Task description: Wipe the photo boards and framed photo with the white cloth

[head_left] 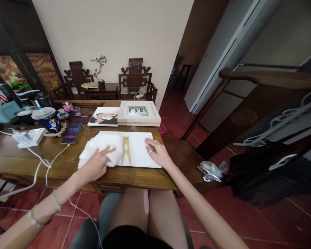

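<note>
The left hand (100,163), fingers spread, rests on white cloth (92,147); the right hand (159,154), loosely open, on white board (139,152), neither gripping. Dark cup (47,121) shows crowned emblem (54,124) (its lettering unclear).

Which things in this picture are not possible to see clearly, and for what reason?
All in the head view:
Left part of the white board: covered by the white cloth.
Screen of the phone: blurred by pixelation.
Contents of the dark cup: hidden by its lid.
Dark spot at the right hand: too small to tell, shadow or object.
</note>
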Demonstrator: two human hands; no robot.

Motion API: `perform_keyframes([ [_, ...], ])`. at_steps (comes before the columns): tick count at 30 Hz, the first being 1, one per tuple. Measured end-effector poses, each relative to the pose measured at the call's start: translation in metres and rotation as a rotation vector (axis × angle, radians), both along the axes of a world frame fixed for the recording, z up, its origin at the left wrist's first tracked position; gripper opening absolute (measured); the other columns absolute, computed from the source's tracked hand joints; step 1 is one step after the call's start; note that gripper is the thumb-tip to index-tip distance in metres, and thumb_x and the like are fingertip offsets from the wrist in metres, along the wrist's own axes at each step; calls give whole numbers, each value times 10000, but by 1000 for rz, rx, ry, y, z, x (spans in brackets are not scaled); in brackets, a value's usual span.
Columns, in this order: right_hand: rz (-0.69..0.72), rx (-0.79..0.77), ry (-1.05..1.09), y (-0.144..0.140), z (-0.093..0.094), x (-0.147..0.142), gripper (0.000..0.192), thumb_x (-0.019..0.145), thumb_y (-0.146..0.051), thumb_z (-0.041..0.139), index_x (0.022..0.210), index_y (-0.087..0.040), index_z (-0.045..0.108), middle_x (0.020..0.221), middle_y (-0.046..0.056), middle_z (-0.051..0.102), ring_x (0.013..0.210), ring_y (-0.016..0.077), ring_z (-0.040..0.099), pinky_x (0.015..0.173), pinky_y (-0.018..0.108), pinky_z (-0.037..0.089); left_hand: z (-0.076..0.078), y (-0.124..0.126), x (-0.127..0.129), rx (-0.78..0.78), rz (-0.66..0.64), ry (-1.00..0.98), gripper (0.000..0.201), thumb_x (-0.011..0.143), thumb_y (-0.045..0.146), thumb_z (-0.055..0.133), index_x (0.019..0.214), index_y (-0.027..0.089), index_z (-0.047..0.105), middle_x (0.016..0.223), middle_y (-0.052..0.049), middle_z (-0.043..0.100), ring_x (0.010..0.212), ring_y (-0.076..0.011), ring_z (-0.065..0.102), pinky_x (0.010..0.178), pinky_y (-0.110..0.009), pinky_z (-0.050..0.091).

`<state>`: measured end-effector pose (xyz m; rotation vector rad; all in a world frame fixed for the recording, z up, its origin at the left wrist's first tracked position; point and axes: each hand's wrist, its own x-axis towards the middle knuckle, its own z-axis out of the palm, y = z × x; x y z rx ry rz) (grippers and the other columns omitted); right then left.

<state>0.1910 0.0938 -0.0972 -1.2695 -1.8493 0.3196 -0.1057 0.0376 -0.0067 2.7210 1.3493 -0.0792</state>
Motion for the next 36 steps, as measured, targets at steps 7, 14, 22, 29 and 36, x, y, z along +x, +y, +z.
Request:
perform_keyframes([
  [7, 4, -3, 32, 0, 0, -1, 307, 834, -224, 515, 1082, -200, 694, 1208, 102, 663, 1195, 254, 568, 1058, 472, 410, -14, 92, 7, 122, 120, -85, 387, 755, 0, 340, 970, 117, 639, 1539, -79, 286, 1442, -333, 134, 1108, -656, 166],
  [14, 10, -12, 27, 0, 1, 0, 319, 837, -236, 509, 1091, -170, 690, 1216, 131, 654, 1199, 263, 563, 1057, 473, 409, -14, 57, -5, 113, 107, -34, 339, 724, -1, 383, 857, 123, 669, 1534, -45, 300, 1430, -343, 179, 1129, -590, 227],
  [22, 10, -2, 27, 0, -1, 1, 320, 825, -212, 515, 1094, -210, 690, 1216, 93, 659, 1202, 254, 562, 1064, 472, 402, -11, -44, -4, 88, 95, 70, 350, 675, -23, 414, 745, 160, 704, 1535, 2, 284, 1424, -356, 198, 1115, -600, 270],
  [29, 8, -12, 31, 0, 0, 1, 318, 826, -213, 517, 1092, -201, 690, 1224, 104, 653, 1201, 259, 562, 1059, 473, 408, -10, 4, 10, 112, 136, 36, 362, 710, 4, 390, 837, 150, 696, 1526, -13, 315, 1409, -366, 238, 1092, -601, 298],
  [36, 6, -6, 32, 0, -1, 0, 312, 837, -229, 506, 1086, -194, 692, 1216, 106, 658, 1198, 251, 566, 1057, 465, 413, -15, 79, -3, 129, 231, -41, 397, 749, 30, 371, 1019, 96, 655, 1539, -100, 275, 1416, -404, 178, 1071, -667, 250],
])
